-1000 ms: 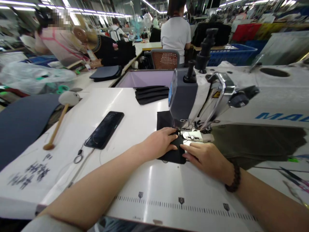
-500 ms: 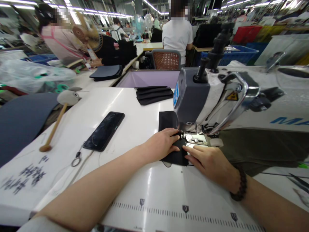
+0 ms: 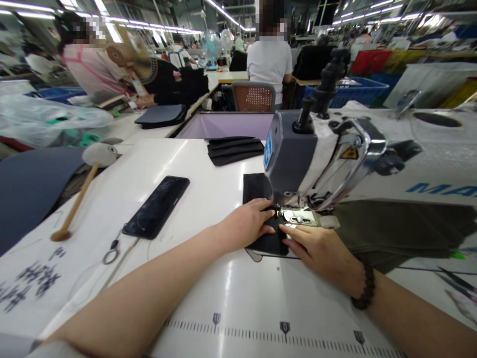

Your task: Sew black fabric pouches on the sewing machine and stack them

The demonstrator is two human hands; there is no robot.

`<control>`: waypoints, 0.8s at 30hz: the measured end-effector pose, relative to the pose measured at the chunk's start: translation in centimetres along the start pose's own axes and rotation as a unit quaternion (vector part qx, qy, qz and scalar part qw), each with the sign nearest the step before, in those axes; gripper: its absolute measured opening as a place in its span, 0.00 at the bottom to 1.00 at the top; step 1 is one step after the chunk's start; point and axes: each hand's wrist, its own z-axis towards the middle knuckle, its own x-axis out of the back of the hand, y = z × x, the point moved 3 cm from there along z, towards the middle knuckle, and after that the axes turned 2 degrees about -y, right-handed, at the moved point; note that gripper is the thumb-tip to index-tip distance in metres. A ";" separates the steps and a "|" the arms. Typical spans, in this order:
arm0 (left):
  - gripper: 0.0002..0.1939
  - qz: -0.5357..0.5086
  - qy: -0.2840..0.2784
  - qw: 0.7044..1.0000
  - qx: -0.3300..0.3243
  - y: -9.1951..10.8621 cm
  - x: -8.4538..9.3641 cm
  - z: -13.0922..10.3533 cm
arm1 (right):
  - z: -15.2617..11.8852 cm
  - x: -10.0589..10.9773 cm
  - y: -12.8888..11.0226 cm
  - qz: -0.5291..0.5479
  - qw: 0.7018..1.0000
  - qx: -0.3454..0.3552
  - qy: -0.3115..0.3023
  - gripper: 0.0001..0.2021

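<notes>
A black cloth piece (image 3: 266,242) lies flat under the presser foot of a sewing machine (image 3: 294,149). My left hand (image 3: 248,223) rests on its left part, palm down, with the fingers spread toward the needle area. On the cloth's right edge, just in front of the metal needle plate (image 3: 300,217), my right hand (image 3: 320,248) presses with its fingertips, fingers apart. Neither hand grips anything; both touch the cloth from above. The machine head hides the cloth's far right corner.
Left of my arm lie a black phone (image 3: 156,206) and a wooden-handled mallet (image 3: 80,199). Folded black pieces (image 3: 234,149) sit behind. Dark green fabric (image 3: 402,228) and scissors (image 3: 456,281) are at the right. People sit farther back.
The camera view has shifted slightly, so the whole scene sits a little differently. Both hands stay on the black cloth, with hardly any movement relative to the machine.
</notes>
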 end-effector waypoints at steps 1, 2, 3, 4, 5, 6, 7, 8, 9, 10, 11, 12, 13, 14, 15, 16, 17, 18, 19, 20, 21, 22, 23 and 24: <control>0.17 -0.001 0.000 1.000 0.001 0.0 0.0 0.0 | 0.0 0.0 0.0 0.002 1.000 -0.003 -0.001 0.13; 0.17 -0.002 0.001 1.000 0.001 0.0 0.0 0.0 | 0.0 0.0 0.0 0.004 1.000 -0.005 -0.001 0.13; 0.17 -0.003 0.002 1.000 0.000 -0.1 0.0 0.0 | 0.0 0.0 0.1 0.006 1.000 -0.007 -0.001 0.13; 0.17 -0.004 0.002 1.000 -0.001 -0.1 0.0 0.1 | 0.1 0.0 0.1 0.008 1.000 -0.009 -0.001 0.13; 0.17 -0.006 0.003 1.000 -0.002 -0.1 0.0 0.1 | 0.1 -0.1 0.1 0.010 1.000 -0.011 -0.001 0.13; 0.18 -0.007 0.003 1.000 -0.003 -0.1 0.0 0.1 | 0.1 -0.1 0.1 0.012 1.000 -0.013 -0.002 0.13; 0.18 -0.008 0.004 1.000 -0.003 -0.1 0.0 0.1 | 0.1 -0.1 0.2 0.013 1.000 -0.014 -0.002 0.13; 0.18 -0.009 0.004 1.000 -0.004 -0.2 -0.1 0.1 | 0.1 -0.1 0.2 0.014 1.000 -0.015 -0.003 0.13; 0.18 -0.010 0.006 1.000 -0.003 -0.2 -0.1 0.1 | 0.1 -0.1 0.2 0.015 1.000 -0.016 -0.004 0.13; 0.18 -0.009 0.008 1.000 -0.003 -0.2 -0.1 0.1 | 0.1 -0.2 0.2 0.015 1.000 -0.018 -0.005 0.13; 0.18 -0.009 0.010 1.000 -0.003 -0.2 -0.1 0.1 | 0.1 -0.2 0.2 0.016 1.000 -0.019 -0.005 0.13; 0.18 -0.009 0.011 1.000 -0.004 -0.3 -0.1 0.1 | 0.1 -0.2 0.2 0.016 1.000 -0.020 -0.006 0.13; 0.17 -0.009 0.012 1.000 -0.005 -0.3 -0.1 0.1 | 0.1 -0.3 0.2 0.017 1.000 -0.021 -0.008 0.13; 0.17 -0.009 0.013 1.000 -0.005 -0.2 -0.1 0.1 | 0.1 -0.3 0.2 0.017 1.000 -0.022 -0.010 0.13; 0.17 -0.010 0.014 1.000 -0.006 -0.2 0.0 0.1 | 0.1 -0.4 0.2 0.017 0.999 -0.024 -0.013 0.13; 0.16 -0.010 0.014 1.000 -0.007 -0.2 0.0 0.1 | 0.1 -0.4 0.2 0.018 0.999 -0.026 -0.015 0.13; 0.16 -0.010 0.013 1.000 -0.007 -0.2 0.0 0.2 | 0.0 -0.5 0.3 0.019 0.999 -0.028 -0.017 0.13; 0.16 -0.010 0.013 1.000 -0.006 -0.2 0.1 0.2 | 0.0 -0.5 0.3 0.020 0.999 -0.031 -0.019 0.14; 0.16 -0.011 0.012 1.000 -0.006 -0.3 0.1 0.2 | 0.0 -0.5 0.3 0.021 0.999 -0.034 -0.020 0.14; 0.16 -0.010 0.012 1.000 -0.006 -0.3 0.0 0.2 | 0.0 -0.6 0.3 0.022 0.999 -0.036 -0.022 0.14; 0.16 -0.009 0.012 1.000 -0.008 -0.3 0.0 0.3 | 0.0 -0.6 0.3 0.021 0.999 -0.038 -0.024 0.14; 0.16 -0.008 0.014 1.000 -0.010 -0.4 -0.1 0.3 | 0.1 -0.7 0.3 0.018 0.999 -0.040 -0.026 0.14; 0.16 -0.007 0.016 1.000 -0.012 -0.4 -0.2 0.3 | 0.1 -0.7 0.4 0.015 0.999 -0.041 -0.028 0.14; 0.17 -0.005 0.020 1.000 -0.014 -0.5 -0.3 0.3 | 0.1 -0.7 0.4 0.012 0.999 -0.043 -0.028 0.14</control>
